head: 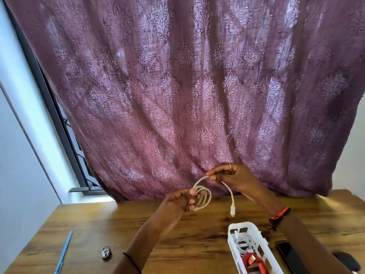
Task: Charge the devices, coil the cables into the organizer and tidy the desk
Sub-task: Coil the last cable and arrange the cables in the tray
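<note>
While the white cable is held in the air above the desk, the coiling of it looks to be near its end; the left hand grips several finished loops between thumb and curled fingers, and the right hand pinches the free part a little higher and to the right; from this pinch the last short length hangs down, with its plug just above the wood. Near the front edge, to the right, stands the white organizer; a second white cable and a red cable already lie bundled inside it, so I judge that this part of the work is mostly done. What remains for this cable is, I think, one or two more turns and then to lay the coil into the organizer. A black phone lies just beside the organizer, and no cable seems to go to it; no charger or socket is in view, so I cannot say if the charging was done. For tidying, a blue pen and a small metal thing lie loose at the left, well apart from the organizer; a dark object lies at the far right, too unclear to name.
</note>
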